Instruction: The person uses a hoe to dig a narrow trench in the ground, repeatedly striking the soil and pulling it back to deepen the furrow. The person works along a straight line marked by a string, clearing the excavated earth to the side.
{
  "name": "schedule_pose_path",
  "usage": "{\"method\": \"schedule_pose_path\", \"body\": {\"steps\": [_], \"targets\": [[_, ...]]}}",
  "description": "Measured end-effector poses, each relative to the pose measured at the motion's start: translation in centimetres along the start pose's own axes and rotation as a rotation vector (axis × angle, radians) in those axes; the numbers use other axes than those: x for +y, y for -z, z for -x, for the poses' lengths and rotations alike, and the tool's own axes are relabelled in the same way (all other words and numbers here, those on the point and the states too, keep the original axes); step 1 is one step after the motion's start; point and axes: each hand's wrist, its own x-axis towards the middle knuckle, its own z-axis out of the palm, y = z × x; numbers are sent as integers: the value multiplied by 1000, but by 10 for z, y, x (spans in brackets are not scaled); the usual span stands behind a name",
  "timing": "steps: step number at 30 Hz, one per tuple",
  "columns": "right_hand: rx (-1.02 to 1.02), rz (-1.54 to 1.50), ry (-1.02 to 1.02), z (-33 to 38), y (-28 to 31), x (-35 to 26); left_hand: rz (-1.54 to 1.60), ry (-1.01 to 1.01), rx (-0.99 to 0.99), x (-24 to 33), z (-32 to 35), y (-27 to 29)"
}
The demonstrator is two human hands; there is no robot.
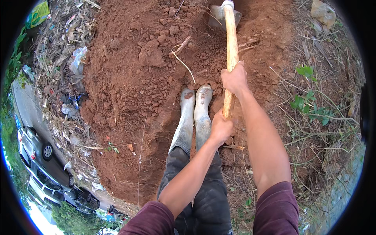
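Note:
A hoe with a pale wooden handle (231,41) stretches away from me, its wide metal blade (217,16) resting on the loose red soil at the top of the view. Near the butt end, my left hand (222,127) is closed around the handle. My right hand (235,79) grips it farther up, toward the blade. Light-coloured rubber boots (203,102) cover my feet, which stand together in the dug soil just left of the handle. A broken root (181,46) lies on the dirt beyond the boots.
Crumbled red earth (125,78) is heaped on the left, with a thin string (140,160) across it. Farther left are plastic litter (78,60) and parked cars (41,156) on a road. Dry stems and green weeds (309,103) border the right, below a pale rock-like lump (323,13).

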Motion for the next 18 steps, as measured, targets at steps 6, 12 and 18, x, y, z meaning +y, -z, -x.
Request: {"method": "schedule_pose_path", "body": {"steps": [6, 12, 18], "targets": [[-84, -42, -109, 29, 13, 37, 31, 51, 78, 3, 69, -31], [-320, 11, -121, 102, -5, 30, 192, 255, 113, -6, 140, -16], [-253, -116, -129, 133, -17, 47, 118, 295, 98, -2, 172, 5]]}}
